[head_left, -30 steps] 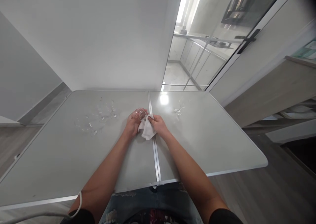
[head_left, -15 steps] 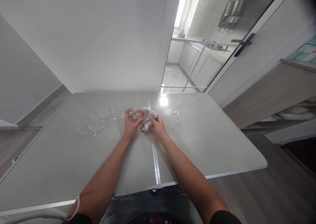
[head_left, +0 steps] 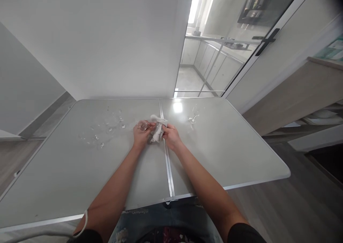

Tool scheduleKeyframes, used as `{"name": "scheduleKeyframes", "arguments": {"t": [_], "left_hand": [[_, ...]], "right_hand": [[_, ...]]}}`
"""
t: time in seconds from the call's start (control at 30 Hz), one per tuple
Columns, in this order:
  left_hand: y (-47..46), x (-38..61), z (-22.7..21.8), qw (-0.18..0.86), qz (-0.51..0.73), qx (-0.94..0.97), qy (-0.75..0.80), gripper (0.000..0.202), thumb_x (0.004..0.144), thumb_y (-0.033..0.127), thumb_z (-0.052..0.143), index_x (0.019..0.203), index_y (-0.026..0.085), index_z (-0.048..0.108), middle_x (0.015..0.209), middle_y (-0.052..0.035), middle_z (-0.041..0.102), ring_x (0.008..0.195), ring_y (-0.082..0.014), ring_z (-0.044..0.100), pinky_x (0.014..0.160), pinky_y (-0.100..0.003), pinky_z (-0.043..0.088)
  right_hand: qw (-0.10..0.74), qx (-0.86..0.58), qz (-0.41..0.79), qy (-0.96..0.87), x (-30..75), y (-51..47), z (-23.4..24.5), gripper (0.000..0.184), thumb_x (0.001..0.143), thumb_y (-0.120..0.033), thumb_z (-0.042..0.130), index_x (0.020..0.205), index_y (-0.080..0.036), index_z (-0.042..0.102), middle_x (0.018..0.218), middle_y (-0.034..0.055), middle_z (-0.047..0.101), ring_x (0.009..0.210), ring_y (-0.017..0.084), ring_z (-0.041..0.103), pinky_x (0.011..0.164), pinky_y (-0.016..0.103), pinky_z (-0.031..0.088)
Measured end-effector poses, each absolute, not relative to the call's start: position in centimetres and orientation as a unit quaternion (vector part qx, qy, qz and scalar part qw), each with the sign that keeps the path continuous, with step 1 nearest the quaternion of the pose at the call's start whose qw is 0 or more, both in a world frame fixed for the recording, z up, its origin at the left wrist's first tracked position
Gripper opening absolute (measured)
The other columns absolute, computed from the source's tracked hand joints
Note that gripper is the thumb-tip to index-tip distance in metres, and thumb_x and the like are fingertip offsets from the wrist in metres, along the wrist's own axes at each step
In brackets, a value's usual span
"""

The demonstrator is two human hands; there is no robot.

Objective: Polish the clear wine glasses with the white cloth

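Over the middle seam of the grey table (head_left: 214, 153), my left hand (head_left: 141, 135) is closed round a clear wine glass (head_left: 143, 125), which lies tilted with its bowl toward the left. My right hand (head_left: 171, 135) is closed on a white cloth (head_left: 158, 128) pressed against the glass where the two hands meet. Part of the glass is hidden by the cloth and my fingers.
Several clear glasses (head_left: 103, 128) stand in a loose group on the table's left half. One more wine glass (head_left: 193, 115) stands alone on the right half near the far edge. A white wall runs behind the table, and a glass door (head_left: 227, 43) opens at back right.
The cloth has moved from hanging below my hands up over the glass. Both hands have shifted slightly and turned the glass, its bowl now pointing left.
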State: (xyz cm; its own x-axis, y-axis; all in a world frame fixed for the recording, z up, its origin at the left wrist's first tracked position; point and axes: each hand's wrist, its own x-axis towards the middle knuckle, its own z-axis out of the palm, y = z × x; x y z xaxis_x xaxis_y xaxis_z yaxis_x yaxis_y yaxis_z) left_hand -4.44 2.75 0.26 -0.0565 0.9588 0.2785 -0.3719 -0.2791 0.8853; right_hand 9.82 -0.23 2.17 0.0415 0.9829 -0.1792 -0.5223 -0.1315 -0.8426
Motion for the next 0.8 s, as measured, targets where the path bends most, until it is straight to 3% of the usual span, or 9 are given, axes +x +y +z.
{"name": "scheduleKeyframes", "arguments": {"t": [0.17,0.33,0.47,0.8], "left_hand": [[2.97,-4.55,0.0,0.53,0.647,0.451,0.31,0.036,0.065,0.025,0.092,0.081,0.02,0.06,0.083,-0.0035,0.075,0.092,-0.0235,0.076,0.095,-0.043,0.058],[2.75,-4.46,0.14,0.512,0.667,0.446,0.306,0.034,0.066,0.023,0.091,0.08,0.02,0.061,0.083,-0.0028,0.074,0.091,-0.022,0.075,0.096,-0.042,0.058],[2.67,-4.43,0.22,0.527,0.653,0.451,0.304,0.034,0.066,0.024,0.091,0.08,0.02,0.061,0.08,-0.0029,0.073,0.093,-0.0233,0.076,0.096,-0.042,0.057],[2.68,-4.42,0.07,0.519,0.643,0.458,0.326,0.038,0.065,0.03,0.092,0.082,0.02,0.06,0.08,-0.0017,0.073,0.091,-0.0232,0.076,0.093,-0.041,0.058]], "right_hand": [[0.611,-0.38,0.639,-0.272,10.13,-0.37,2.59,0.024,0.071,-0.035,0.078,0.086,-0.018,0.071,0.079,0.0024,0.071,0.073,0.016,0.06,0.067,0.027,0.047],[0.562,-0.39,0.667,-0.294,10.22,-0.47,2.81,0.023,0.069,-0.034,0.08,0.082,-0.018,0.071,0.074,0.0025,0.069,0.07,0.016,0.059,0.065,0.027,0.047],[0.587,-0.371,0.654,-0.299,10.18,-0.52,2.79,0.025,0.071,-0.037,0.079,0.087,-0.019,0.072,0.08,0.0036,0.072,0.077,0.017,0.061,0.069,0.028,0.047],[0.551,-0.405,0.668,-0.294,10.37,-0.5,3.02,0.024,0.064,-0.033,0.079,0.081,-0.017,0.073,0.074,0.0033,0.071,0.07,0.016,0.061,0.064,0.027,0.046]]}}
